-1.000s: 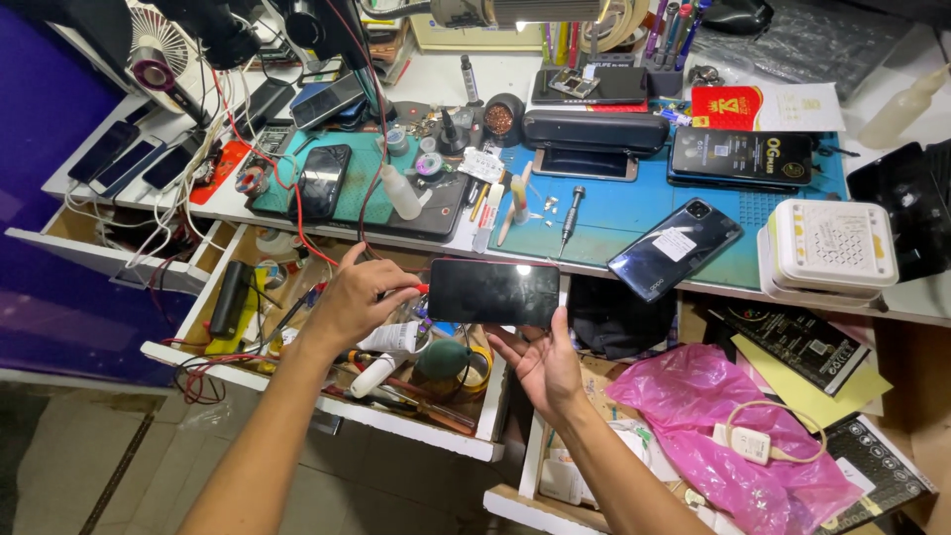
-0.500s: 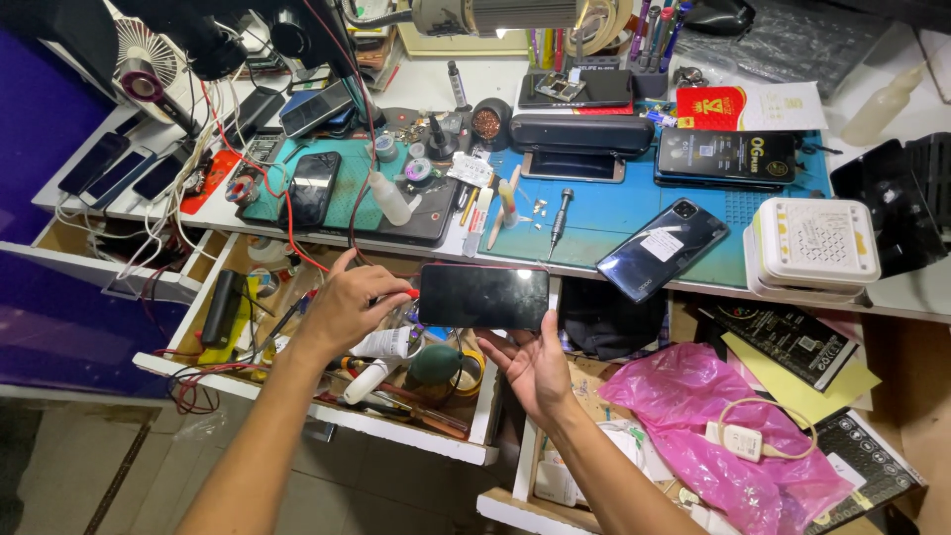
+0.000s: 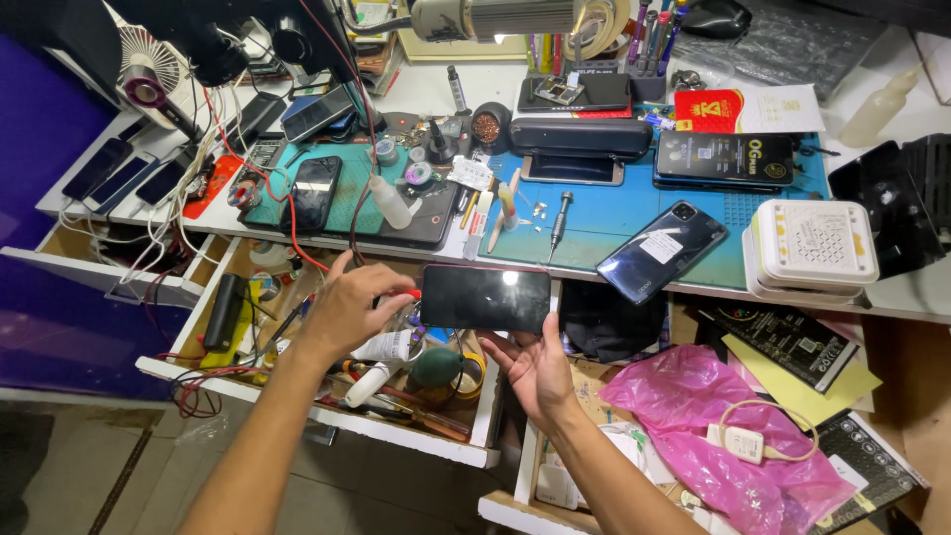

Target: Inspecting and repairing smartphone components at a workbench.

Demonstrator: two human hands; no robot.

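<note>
**Both hands steady a dark phone over the open drawer**

Both hands are on the black smartphone (image 3: 484, 297), held flat and lengthwise just in front of the workbench edge (image 3: 693, 287). Left hand (image 3: 349, 307) pinches its left end, fingers curled over the rim; right hand (image 3: 535, 367) props it from beneath, palm up, fingers spread and not closed round it. So one hand is clamped on the phone, the other only supports it.

As for progress, I would judge the work barely started on this handset: its glass face is intact, dark and glossy, catching a glint of lamp, with a thin reddish line along the top rim, and no part of it looks opened or lifted. Whether anything has been done to the back cannot be seen.

Below the phone, an open wooden drawer (image 3: 327, 416) is stuffed with tubes, tools and red wires. Right of the phone, lower down, a pink plastic bag (image 3: 693, 416) lies with a white charger (image 3: 738, 444) on it.

Just beyond the phone, on the blue work mat (image 3: 634, 213), a screwdriver (image 3: 560, 213) lies by small loose screws, and a blue-backed phone (image 3: 662, 252) rests face down at an angle. Further right sits a white boxy device (image 3: 814, 243). Left of the phone and further back, another dark handset (image 3: 314, 191) lies on a green mat (image 3: 357, 183).
</note>
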